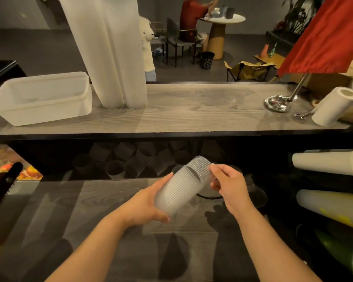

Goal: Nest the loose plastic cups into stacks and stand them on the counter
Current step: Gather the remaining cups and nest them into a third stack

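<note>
Ribbed plastic cups (177, 190) in a short nested stack lie tilted over the lower worktop (90, 210) — the left hand (147, 204) curls its fingers round them. At their 1 o'clock end the right hand (230, 184) pinches another cup (200, 167) at the stack's mouth. Tall cup stacks (110, 51) stand on the upper worktop (192, 110) at 11 o'clock.

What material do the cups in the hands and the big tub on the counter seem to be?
Cups: thin, clear ribbed plastic; the hand shows through.
Tub: milky translucent plastic, smooth, probably stiffer.
</note>
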The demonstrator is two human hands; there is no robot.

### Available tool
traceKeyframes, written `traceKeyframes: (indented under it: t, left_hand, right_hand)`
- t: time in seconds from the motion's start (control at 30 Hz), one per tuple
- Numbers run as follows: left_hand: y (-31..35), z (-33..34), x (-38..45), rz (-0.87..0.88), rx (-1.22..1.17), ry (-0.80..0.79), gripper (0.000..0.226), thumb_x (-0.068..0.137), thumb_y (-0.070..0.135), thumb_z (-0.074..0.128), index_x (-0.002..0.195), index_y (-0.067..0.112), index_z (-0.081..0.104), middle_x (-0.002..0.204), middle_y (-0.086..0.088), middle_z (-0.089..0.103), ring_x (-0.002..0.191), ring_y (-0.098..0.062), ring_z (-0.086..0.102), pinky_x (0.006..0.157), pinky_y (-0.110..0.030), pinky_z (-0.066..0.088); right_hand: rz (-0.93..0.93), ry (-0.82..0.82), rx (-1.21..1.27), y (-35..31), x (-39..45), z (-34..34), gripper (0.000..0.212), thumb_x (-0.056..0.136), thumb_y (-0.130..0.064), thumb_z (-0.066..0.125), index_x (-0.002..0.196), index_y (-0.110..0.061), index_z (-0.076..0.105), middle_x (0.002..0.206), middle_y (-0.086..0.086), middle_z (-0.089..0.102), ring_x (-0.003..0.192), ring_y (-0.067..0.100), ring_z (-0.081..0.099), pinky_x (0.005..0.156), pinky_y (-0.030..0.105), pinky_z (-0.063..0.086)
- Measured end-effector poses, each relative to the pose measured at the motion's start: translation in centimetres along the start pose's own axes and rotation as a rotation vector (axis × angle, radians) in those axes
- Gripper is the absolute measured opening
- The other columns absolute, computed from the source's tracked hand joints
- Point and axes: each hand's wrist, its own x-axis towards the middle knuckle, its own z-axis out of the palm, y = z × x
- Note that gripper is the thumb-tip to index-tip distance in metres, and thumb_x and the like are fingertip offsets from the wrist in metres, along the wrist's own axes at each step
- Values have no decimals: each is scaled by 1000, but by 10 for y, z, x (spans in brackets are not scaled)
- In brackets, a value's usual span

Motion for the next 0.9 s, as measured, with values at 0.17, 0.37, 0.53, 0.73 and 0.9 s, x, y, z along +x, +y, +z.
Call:
traceKeyframes:
  t: [0.17, 0.37, 0.53, 0.73, 0.9]
  left_hand:
    - [2, -2, -1, 4, -3, 17, 117, 67, 31, 86, 148, 66, 9, 135, 16, 45, 112, -7, 52, 92, -28, 50]
    - [7, -4, 3, -16, 13, 70, 117, 64, 30, 84, 148, 66, 11, 124, 11, 51, 105, -11, 56, 87, -30, 55]
    - [3, -2, 5, -21, 34, 68, 116, 66, 30, 83, 148, 66, 9, 123, 10, 49, 105, -12, 54, 88, -32, 55]
    - [2, -1, 11, -38, 6, 67, 117, 68, 28, 85, 149, 64, 8, 121, 13, 48, 104, -11, 54, 89, -31, 53]
    - [6, 1, 19, -29, -19, 53, 117, 67, 30, 85, 149, 64, 8, 127, 12, 49, 109, -11, 53, 95, -33, 52]
  right_hand:
    - [-34, -8, -92, -2, -3, 10, 10, 94, -25, 63, 95, -31, 72, 84, -4, 71, 69, 9, 59, 65, 18, 53]
    - [-8, -93, -1, 1, -6, 24, 14, 92, -19, 66, 98, -25, 77, 76, -6, 72, 59, 6, 54, 62, 20, 51]
    - [45, -118, -50, 12, 3, 14, 16, 94, -30, 62, 91, -28, 78, 70, 4, 65, 64, 7, 58, 64, 21, 51]
    - [146, 353, -857, 68, 35, -48, 40, 92, -25, 62, 131, -19, 57, 131, 16, 55, 114, 35, 56, 87, 43, 50]
    - [425, 258, -1132, 108, 42, -82, 53, 94, -26, 56, 142, -14, 36, 143, 19, 40, 118, 39, 56, 89, 46, 51]
